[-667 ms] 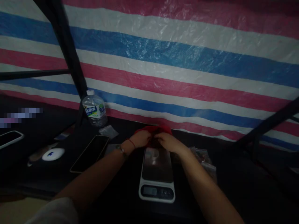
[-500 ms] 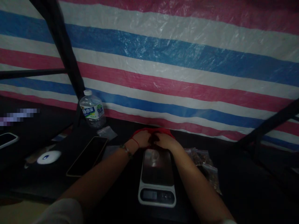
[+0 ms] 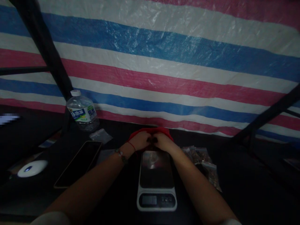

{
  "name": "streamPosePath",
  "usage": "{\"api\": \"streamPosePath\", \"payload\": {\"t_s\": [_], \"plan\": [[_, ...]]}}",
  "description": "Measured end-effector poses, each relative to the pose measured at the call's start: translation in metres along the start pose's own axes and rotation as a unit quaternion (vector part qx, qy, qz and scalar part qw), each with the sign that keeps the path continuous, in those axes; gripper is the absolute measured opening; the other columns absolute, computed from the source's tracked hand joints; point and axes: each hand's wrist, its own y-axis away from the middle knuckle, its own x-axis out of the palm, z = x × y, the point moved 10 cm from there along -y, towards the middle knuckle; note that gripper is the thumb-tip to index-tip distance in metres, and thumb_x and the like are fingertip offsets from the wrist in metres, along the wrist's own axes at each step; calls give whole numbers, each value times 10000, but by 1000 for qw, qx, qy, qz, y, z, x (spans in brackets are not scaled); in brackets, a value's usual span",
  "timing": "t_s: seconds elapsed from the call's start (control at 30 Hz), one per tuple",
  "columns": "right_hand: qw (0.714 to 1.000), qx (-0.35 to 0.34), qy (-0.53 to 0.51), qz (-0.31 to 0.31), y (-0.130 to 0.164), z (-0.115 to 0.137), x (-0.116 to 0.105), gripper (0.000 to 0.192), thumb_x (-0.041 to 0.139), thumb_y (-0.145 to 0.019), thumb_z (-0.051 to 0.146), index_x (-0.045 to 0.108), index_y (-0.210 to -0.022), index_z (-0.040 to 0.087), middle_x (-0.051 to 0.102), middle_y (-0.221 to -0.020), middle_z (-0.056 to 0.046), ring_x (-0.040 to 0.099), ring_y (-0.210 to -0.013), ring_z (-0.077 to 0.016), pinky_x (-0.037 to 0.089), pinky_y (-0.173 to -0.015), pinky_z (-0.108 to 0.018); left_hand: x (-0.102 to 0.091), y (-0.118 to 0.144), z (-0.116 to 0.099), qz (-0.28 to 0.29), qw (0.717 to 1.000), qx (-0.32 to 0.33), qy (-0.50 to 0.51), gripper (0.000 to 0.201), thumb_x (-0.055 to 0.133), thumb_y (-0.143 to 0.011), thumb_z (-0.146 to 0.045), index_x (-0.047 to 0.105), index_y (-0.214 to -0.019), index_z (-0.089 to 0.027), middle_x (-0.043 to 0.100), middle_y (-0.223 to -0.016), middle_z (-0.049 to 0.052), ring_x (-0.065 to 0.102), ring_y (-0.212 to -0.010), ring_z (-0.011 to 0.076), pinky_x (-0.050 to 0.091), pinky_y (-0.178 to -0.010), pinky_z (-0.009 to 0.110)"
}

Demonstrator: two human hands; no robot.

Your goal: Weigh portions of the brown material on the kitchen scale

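red bag (image 3: pixel 151 131) mostly behind hands (image 3: pixel 152 141)

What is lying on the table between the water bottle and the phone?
In the head view, a small clear plastic bag lies on the dark table between the water bottle and the phone, close to the bottle's base.

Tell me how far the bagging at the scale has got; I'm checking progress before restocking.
Done: a few filled clear bags lie right of the scale. In hand: both hands, left hand and right hand, work at a red bag behind the scale. Left: the scale platform is bare, nothing being weighed.
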Motion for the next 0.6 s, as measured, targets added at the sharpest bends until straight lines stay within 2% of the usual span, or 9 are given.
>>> {"api": "streamPosePath", "payload": {"t_s": [0.1,0.2,0.3,0.33,0.4,0.47,0.6], "plan": [[999,-4,-9,-35,1,-4,-8,291,623,-791,188,667,-1078,173,689,-1078,-91,632,-965,-201,452,-815,-269,-7,-2,-7,-20,999,24,2,184,551,-810,-204,712,-894,-175,712,-942,70,636,-878,198,466,-812,291],[1000,2,-12,-28,4,-10,-3,401,670,-769,280,631,-1153,174,640,-1164,-108,609,-1011,-219,449,-845,-292,-8,-1,-10,-20,999,42,-14,200,530,-827,-198,708,-915,-175,706,-978,76,631,-912,202,464,-846,306],[1000,5,-6,-6,5,-10,9,584,716,-722,379,574,-1254,188,572,-1259,-130,590,-1051,-239,448,-863,-309,-9,2,-4,-12,998,12,-60,204,526,-832,-232,710,-889,-165,706,-948,107,641,-876,222,476,-803,319],[1000,7,-3,2,5,-9,12,591,718,-716,404,579,-1250,192,572,-1254,-132,591,-1047,-243,450,-858,-311,-8,4,-1,-1,997,-6,-72,203,542,-823,-262,712,-875,-163,708,-918,115,647,-841,227,481,-768,318],[1000,12,4,9,4,-6,16,475,684,-749,395,631,-1172,186,605,-1193,-130,604,-1013,-238,454,-838,-304,-3,6,3,33,996,-32,-71,219,577,-800,-329,716,-844,-166,712,-859,116,653,-769,227,483,-706,307],[1000,15,11,7,2,-4,16,315,622,-797,304,673,-1076,166,646,-1112,-125,622,-968,-221,455,-817,-284,2,7,3,58,996,-38,-52,238,575,-798,-364,718,-822,-175,716,-839,106,654,-739,218,480,-688,295],[1000,2,19,-9,0,0,9,250,553,-804,167,697,-1008,144,688,-1033,-116,639,-915,-195,452,-786,-252,2,5,2,45,997,-41,-36,231,518,-828,-295,713,-797,-176,715,-850,97,650,-756,202,472,-706,283]]}}
